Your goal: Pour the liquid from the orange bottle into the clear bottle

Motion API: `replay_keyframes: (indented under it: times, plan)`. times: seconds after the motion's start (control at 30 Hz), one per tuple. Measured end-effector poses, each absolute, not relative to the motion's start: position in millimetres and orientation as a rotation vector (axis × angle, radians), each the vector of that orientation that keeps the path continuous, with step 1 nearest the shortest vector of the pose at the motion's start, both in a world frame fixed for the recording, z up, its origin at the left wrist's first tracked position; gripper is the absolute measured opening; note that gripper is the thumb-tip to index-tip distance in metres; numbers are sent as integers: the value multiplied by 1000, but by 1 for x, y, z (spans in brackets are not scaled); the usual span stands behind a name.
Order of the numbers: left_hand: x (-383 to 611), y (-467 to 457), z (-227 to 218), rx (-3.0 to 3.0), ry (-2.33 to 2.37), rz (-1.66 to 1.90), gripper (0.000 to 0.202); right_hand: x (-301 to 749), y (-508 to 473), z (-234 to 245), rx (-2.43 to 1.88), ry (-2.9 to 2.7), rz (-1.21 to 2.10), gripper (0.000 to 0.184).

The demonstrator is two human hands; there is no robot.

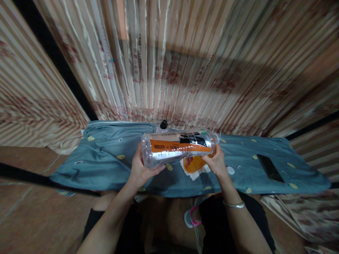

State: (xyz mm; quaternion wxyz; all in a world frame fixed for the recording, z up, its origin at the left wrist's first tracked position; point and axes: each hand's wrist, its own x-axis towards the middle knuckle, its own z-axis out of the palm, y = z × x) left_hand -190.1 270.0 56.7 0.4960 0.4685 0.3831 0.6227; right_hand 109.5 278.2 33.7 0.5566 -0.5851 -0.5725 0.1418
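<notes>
A large clear plastic bottle (182,144) with an orange, silver and black label lies nearly level in the air between my hands. My left hand (144,169) is wrapped under its base end. Around the neck end at the right closes my right hand (215,160); the fingers behind the bottle are hidden. Below the bottle, an orange translucent object (194,165) rests on a crumpled white tissue (194,175), partly covered, its kind unclear. A small white disc (230,170) lies on the cloth to the right of my right hand.
Blue patterned cloth (106,165) covers the narrow surface before my knees. Behind the held bottle stands a container with a black top (163,124). A dark phone (270,168) lies at the right. Striped curtains (169,70) hang behind, with black poles (60,63) at the sides.
</notes>
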Motion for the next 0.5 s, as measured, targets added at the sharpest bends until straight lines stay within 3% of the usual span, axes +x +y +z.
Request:
replay_keyframes:
  times: [0.5]
  plan:
    - [-190,270,55,1139,911,1512,84,109,277,35,-1387,-1343,333,53]
